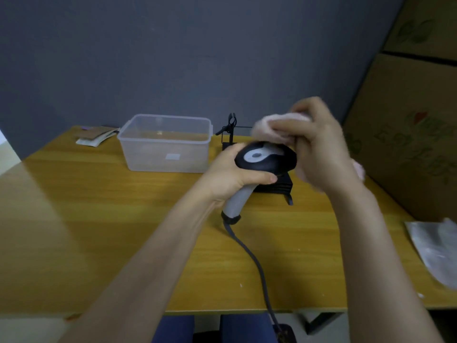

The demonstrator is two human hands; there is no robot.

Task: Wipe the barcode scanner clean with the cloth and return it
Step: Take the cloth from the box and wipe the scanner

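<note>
My left hand (232, 173) grips the barcode scanner (265, 160) by its grey handle and holds it above the wooden table (123, 231). The scanner's black head with a grey oval patch faces up toward me. A grey cable (249, 251) runs from the handle's base down over the table's front edge. My right hand (319, 144) is closed on a pink cloth (274, 127), which presses against the far side of the scanner's head. The hand is blurred. Behind and under the scanner stands its black stand (274, 185) with a thin upright holder (232, 127).
A clear plastic tub (165, 144) stands at the back middle of the table. Papers (96, 136) lie at the back left. A crumpled plastic bag (435, 248) lies at the right edge. Cardboard boxes (408, 125) rise on the right, a grey wall behind.
</note>
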